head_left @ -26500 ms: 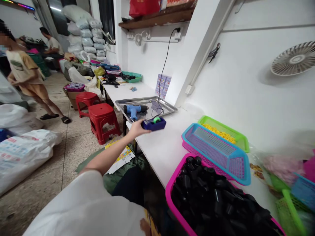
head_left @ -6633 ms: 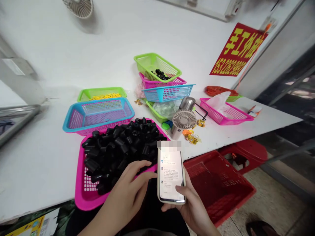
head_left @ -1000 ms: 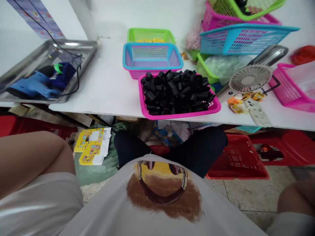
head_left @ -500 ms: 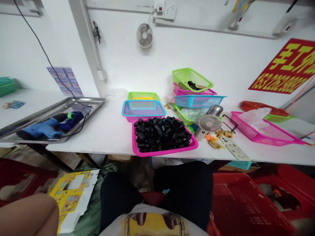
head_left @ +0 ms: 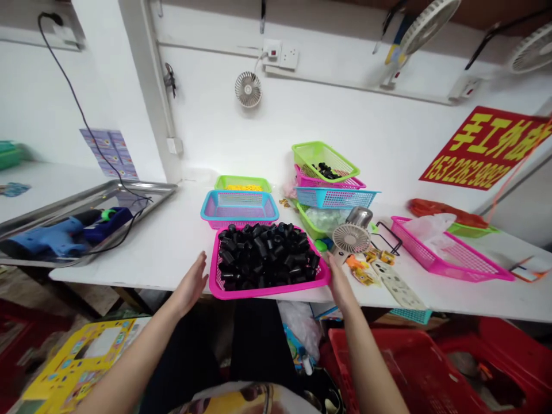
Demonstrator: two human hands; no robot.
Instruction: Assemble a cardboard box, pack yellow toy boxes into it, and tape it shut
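A pink basket [head_left: 276, 291] heaped with black cylindrical parts [head_left: 267, 253] sits at the table's front edge. Just off its left side is my left hand [head_left: 192, 286], fingers stretched out and holding nothing. My right hand [head_left: 338, 282] is at the basket's right rim, its fingers partly hidden beside the rim; it looks flat against that side, not wrapped round it. Behind stands a blue basket [head_left: 240, 218] resting on a pink one, with a green basket [head_left: 219, 183] of yellow pieces farther back.
Stacked baskets [head_left: 336, 198] and a small fan [head_left: 351, 238] stand right of centre. Farther right are orange-yellow pieces [head_left: 362, 270] and a pink basket [head_left: 457, 259] with a plastic bag. A metal tray [head_left: 159, 192] on the left holds a blue tool [head_left: 47, 237].
Both my hands have come into view, one at each side of the basket of black parts. The camera view has shifted, showing more of the wall fans above.
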